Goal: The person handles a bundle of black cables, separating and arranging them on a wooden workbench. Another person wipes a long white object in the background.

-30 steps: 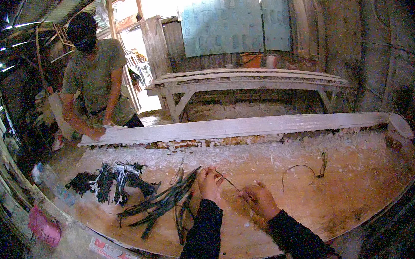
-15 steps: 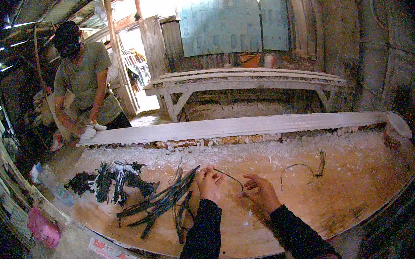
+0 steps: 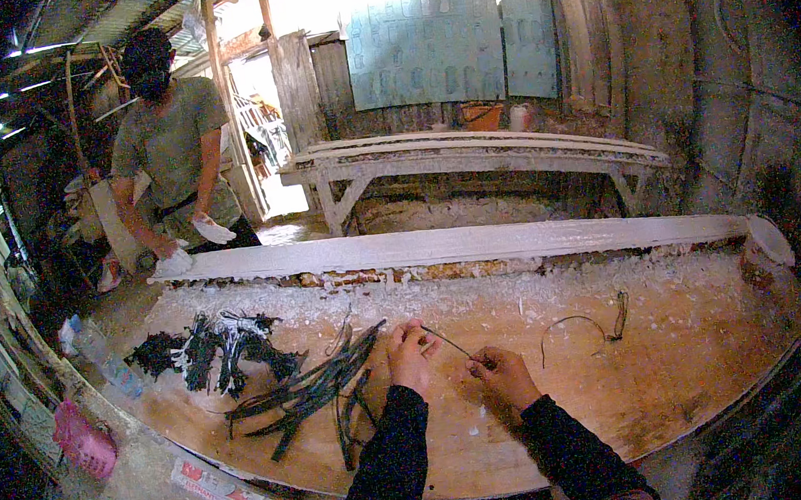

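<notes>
A thin dark strip (image 3: pixel 447 342) runs nearly straight between my hands, above the wooden table. My left hand (image 3: pixel 408 355) is closed round its upper end, beside the tip of a loose heap of long black strips (image 3: pixel 308 394). Thumb and fingers of my right hand (image 3: pixel 503 375) pinch the lower end. To the heap's left lie tied black bundles (image 3: pixel 222 349), some smeared white. On the right side of the table lie a thin curved strand (image 3: pixel 562 320) and a small dark twisted bundle (image 3: pixel 622 315).
A long white-coated board (image 3: pixel 448 243) spans the table's far side. A co-worker (image 3: pixel 173 142) with whitened hands stands at its left end; a white tub (image 3: pixel 766 244) sits at its right end. Left of the table are a clear plastic bottle (image 3: pixel 115 369) and a pink basket (image 3: pixel 83 440).
My right fingers have closed on the strip's lower end, and the strip has gone from curved to nearly straight. The co-worker stands taller, one hand lifted off the board.
</notes>
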`<state>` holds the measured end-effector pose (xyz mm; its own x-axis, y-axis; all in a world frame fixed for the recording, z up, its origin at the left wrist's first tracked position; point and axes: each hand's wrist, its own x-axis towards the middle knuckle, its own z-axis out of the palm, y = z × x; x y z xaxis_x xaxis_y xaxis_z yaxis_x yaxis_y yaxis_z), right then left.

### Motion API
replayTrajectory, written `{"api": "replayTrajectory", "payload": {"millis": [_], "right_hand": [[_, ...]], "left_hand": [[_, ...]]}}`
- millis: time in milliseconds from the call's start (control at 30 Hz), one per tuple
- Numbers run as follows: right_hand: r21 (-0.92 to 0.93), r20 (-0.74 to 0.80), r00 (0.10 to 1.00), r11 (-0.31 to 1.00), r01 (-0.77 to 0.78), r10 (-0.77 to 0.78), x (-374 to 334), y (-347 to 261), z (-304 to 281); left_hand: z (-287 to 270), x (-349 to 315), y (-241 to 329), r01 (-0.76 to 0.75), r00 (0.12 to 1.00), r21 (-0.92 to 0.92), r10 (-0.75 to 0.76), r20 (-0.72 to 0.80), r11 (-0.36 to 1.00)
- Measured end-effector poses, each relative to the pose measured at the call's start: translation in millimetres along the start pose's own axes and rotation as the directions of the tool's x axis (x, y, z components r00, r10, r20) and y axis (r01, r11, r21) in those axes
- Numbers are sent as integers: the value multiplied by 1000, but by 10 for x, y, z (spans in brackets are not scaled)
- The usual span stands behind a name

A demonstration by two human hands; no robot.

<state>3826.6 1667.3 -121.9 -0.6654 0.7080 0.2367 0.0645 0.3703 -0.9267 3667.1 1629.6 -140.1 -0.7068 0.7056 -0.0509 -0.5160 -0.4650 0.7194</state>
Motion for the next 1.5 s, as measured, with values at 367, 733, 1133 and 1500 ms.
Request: {"api": "replayTrajectory", "payload": {"millis": [367,733,1133,1500], "right_hand": [[270,237,953,930,-250,188,-66,0,95],[174,280,952,968,-181,127,-56,-36,-125],[-800,-98,977,599,37,-191,42,-6,-345],[-723,-72,945,669,170,-319,-27,-74,-327]], "left_hand": [[-125,124,65,2,997,213,15,-77,977],[-277,236,-140,-93,995,343,102,-8,935],[-550,-537,976,-416,907,898,2,420,140],[-881,-1372,851,-441,865,816,66,498,-374]]}}
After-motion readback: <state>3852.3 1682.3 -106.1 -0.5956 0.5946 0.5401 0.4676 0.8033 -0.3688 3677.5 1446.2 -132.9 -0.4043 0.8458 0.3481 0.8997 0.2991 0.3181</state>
